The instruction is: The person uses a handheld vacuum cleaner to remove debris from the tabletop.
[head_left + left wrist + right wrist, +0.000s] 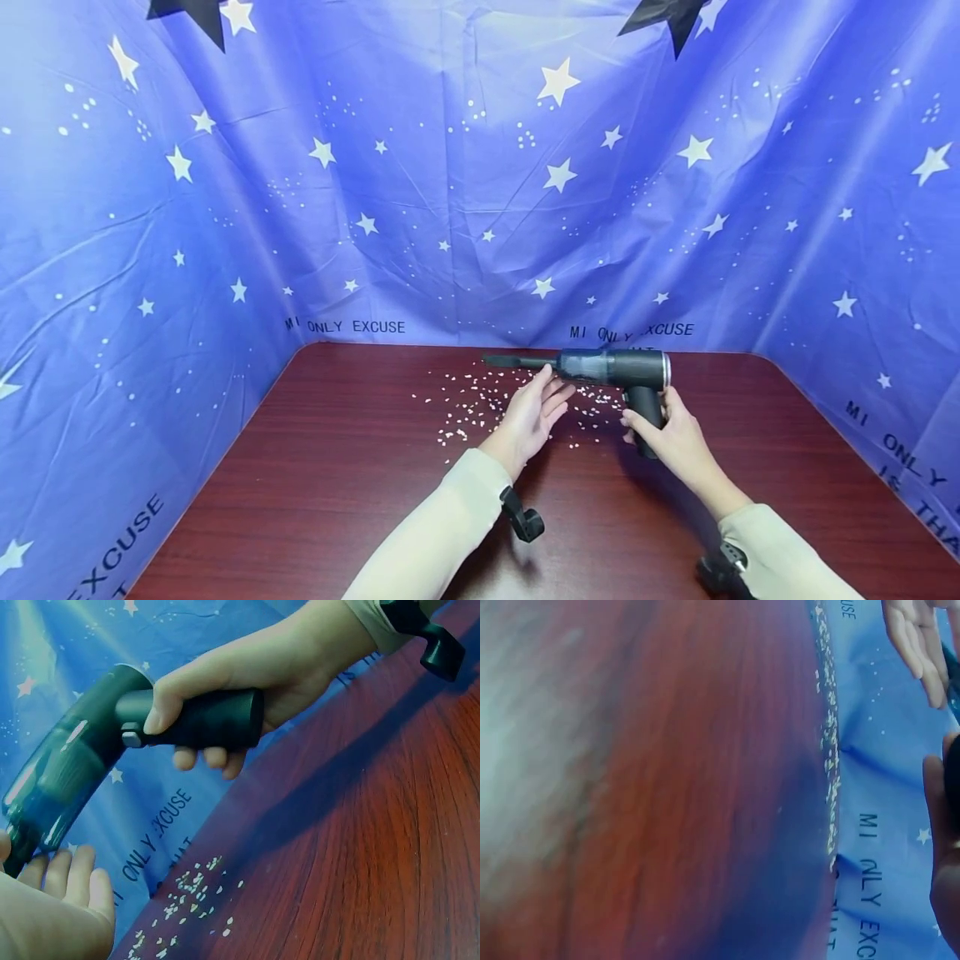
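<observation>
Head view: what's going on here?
A person's right hand grips the handle of a black device, apparently a handheld vacuum, above the dark red table. The left hand is at the base of its slim nozzle; whether it pinches it is unclear. Small white bits lie scattered on the table below.

Room to pass over the table (330,467) left of the white bits (452,435); curtain (450,192) bars the back, blower (630,367) the right
</observation>
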Demonstrator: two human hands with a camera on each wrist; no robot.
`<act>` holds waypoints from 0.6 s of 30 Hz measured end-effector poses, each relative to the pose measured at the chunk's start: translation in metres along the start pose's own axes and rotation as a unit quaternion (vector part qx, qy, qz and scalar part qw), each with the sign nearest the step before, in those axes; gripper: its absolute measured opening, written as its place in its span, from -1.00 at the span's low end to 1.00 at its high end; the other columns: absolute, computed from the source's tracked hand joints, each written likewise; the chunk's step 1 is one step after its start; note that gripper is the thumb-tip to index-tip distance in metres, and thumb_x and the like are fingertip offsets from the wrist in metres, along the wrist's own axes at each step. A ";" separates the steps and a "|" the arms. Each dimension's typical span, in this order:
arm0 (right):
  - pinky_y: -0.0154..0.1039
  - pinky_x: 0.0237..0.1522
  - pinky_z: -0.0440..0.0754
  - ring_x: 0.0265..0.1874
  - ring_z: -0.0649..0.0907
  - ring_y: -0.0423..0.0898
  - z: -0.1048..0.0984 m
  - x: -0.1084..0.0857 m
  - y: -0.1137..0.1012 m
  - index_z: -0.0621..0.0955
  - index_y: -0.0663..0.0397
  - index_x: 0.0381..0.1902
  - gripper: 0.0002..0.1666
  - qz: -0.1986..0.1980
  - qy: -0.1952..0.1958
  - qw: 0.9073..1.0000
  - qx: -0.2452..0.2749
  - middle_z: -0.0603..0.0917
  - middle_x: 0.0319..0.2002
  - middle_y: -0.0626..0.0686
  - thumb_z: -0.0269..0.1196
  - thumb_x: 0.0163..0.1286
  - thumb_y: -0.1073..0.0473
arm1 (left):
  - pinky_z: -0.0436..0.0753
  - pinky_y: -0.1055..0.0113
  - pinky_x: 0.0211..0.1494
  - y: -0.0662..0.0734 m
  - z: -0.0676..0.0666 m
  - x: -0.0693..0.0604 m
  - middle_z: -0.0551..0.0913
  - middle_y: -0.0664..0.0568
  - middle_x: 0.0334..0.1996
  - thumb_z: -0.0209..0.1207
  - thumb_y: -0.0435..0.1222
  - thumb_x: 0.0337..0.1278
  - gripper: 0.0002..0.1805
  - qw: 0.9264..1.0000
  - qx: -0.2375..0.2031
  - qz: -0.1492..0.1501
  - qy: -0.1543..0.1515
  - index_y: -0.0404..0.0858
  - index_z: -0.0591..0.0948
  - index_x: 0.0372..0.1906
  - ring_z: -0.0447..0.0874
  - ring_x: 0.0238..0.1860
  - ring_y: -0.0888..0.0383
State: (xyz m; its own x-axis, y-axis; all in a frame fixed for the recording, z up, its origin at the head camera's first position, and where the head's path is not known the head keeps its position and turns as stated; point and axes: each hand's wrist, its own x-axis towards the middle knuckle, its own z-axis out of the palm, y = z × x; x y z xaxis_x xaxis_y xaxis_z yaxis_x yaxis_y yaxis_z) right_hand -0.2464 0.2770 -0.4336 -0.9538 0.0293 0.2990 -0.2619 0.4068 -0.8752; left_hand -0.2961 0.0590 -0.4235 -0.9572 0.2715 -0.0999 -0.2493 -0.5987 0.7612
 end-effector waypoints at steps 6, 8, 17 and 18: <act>-0.12 -0.36 0.72 -0.48 0.75 0.03 0.012 0.003 -0.006 0.24 0.15 0.24 -0.37 0.020 -0.061 0.994 0.089 0.69 -0.27 0.26 0.33 0.39 0.21 | 0.23 0.03 0.48 0.002 0.001 0.002 0.32 -0.39 0.39 -0.01 -0.18 0.54 -0.47 0.998 -0.055 0.021 0.033 -0.44 0.31 0.39 0.36 0.39 -0.18; -0.13 -0.33 0.72 -0.48 0.73 -0.02 0.015 0.003 -0.007 0.32 0.19 0.15 -0.55 0.022 -0.085 0.988 0.127 0.70 -0.32 0.18 0.25 0.45 0.22 | 0.21 0.04 0.49 0.003 0.001 0.002 0.28 -0.40 0.41 0.01 -0.20 0.54 -0.46 0.996 -0.073 0.027 0.038 -0.45 0.29 0.39 0.32 0.40 -0.20; -0.22 -0.32 0.68 -0.48 0.64 -0.17 0.019 0.011 -0.013 0.52 0.21 -0.06 -0.64 0.093 -0.164 0.943 0.275 0.61 -0.44 0.02 0.01 0.62 0.00 | 0.24 0.06 0.48 0.001 -0.004 0.005 0.43 -0.31 0.34 0.01 -0.23 0.54 -0.53 0.994 -0.089 0.030 0.048 -0.43 0.36 0.34 0.35 0.40 -0.16; -0.21 -0.29 0.69 -0.45 0.65 -0.16 0.020 0.011 -0.014 0.51 0.20 -0.08 -0.67 0.097 -0.172 0.938 0.285 0.61 -0.42 0.03 0.01 0.62 0.02 | 0.24 0.06 0.48 0.001 -0.005 0.005 0.44 -0.30 0.33 0.01 -0.22 0.54 -0.53 0.994 -0.090 0.031 0.048 -0.43 0.37 0.34 0.35 0.39 -0.16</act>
State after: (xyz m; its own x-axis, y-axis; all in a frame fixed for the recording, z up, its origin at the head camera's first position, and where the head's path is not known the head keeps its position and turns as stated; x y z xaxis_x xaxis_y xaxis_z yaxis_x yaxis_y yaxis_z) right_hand -0.2564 0.2533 -0.4256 -0.9573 -0.2832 0.0579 -0.0205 -0.1333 -0.9909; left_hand -0.3021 0.0560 -0.4258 -0.9789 0.1616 -0.1248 -0.2039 -0.7395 0.6415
